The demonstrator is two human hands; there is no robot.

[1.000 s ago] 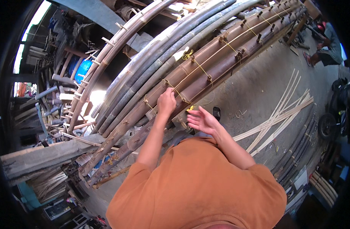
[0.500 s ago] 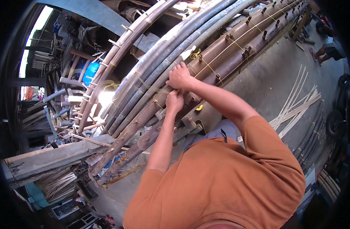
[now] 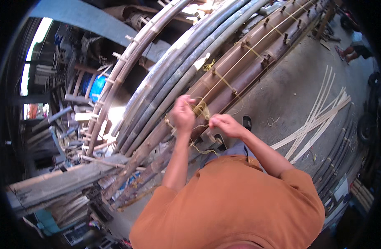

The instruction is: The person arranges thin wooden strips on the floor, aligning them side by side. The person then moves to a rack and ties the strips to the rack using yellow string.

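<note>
Yellow string (image 3: 202,108) loops between my two hands, over a pair of long brown bamboo poles (image 3: 222,79). Closed in a pinch on the string is my right hand (image 3: 227,125), just off the near side of the poles. My left hand (image 3: 183,115), a little blurred, is above the far pole with its fingers curled at the other side of the loop. Short dark pegs (image 3: 234,91) stick up from both poles, with string wound around them and stretched across. A small yellow bundle of string (image 3: 208,64) hangs by the far pole, and a loose end trails toward my waist.
Beyond lie grey bamboo poles (image 3: 174,62) and a curved bamboo piece with pale pegs (image 3: 123,58). A concrete beam (image 3: 66,182) crosses at lower left. Pale bamboo strips (image 3: 319,120) lie on the floor at right. Another person's legs (image 3: 351,53) show at far right.
My hands, together on the poles before, have come apart: the right moved right and toward me, the left slightly left. A loop of string now shows between them.
</note>
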